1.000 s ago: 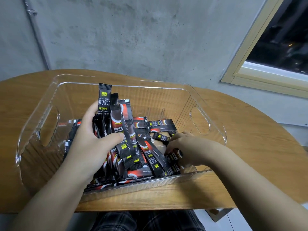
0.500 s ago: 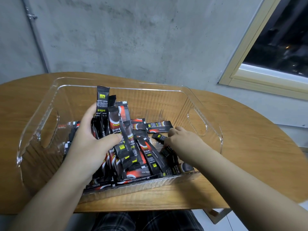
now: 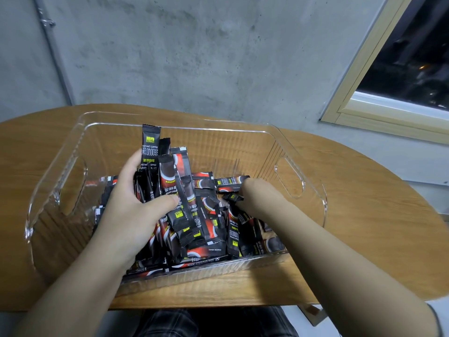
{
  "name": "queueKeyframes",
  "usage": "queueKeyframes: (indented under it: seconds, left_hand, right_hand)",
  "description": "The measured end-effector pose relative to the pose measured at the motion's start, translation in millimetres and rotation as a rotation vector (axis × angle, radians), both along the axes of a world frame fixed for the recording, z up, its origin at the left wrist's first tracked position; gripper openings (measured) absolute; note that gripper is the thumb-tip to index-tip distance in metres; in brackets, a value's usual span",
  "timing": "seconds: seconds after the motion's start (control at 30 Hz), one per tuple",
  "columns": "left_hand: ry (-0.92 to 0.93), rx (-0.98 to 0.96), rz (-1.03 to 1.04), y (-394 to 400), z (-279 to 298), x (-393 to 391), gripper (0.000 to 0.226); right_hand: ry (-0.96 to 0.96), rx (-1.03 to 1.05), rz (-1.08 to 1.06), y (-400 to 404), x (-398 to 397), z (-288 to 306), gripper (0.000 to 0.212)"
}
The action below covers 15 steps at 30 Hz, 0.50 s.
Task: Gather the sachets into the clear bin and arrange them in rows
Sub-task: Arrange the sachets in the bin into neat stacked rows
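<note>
Both hands in clear bin (image 3: 301, 152) (far half bare).

One clear bin (image 3: 301, 152), one table (image 3: 364, 215), two hands, sachets (image 3: 194, 229) too heaped to count.

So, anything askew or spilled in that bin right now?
Nothing spilled. The sachets in the clear bin lie in a crisscross heap, not rows; only the bunch gripped by the left hand stands upright.
</note>
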<state>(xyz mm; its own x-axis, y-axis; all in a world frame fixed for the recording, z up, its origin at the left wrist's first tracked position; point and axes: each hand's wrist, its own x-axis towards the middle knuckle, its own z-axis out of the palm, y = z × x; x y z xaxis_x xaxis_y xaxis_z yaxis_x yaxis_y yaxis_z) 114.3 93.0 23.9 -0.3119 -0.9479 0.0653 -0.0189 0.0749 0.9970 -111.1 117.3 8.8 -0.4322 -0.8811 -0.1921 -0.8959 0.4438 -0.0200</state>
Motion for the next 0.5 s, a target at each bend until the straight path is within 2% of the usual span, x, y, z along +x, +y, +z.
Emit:
queueKeyframes:
  seconds: [0.1, 0.17, 0.27, 0.5]
  left_hand:
    - [0.002, -0.001, 0.007, 1, 1, 0, 0.085]
    - [0.001, 0.001, 0.002, 2, 2, -1, 0.085]
    - [0.001, 0.003, 0.005, 1, 2, -1, 0.083]
    - [0.006, 0.0, 0.011, -1, -1, 0, 0.087]
  right_hand:
    - [-0.05, 0.01, -0.004, -5, 1, 3, 0.029]
    - [-0.076, 0.018, 0.024, -6, 3, 7, 0.007]
    - [-0.122, -0.004, 0.081, -5, 4, 7, 0.032]
    - [-0.209, -0.123, 0.101, 1, 4, 13, 0.041]
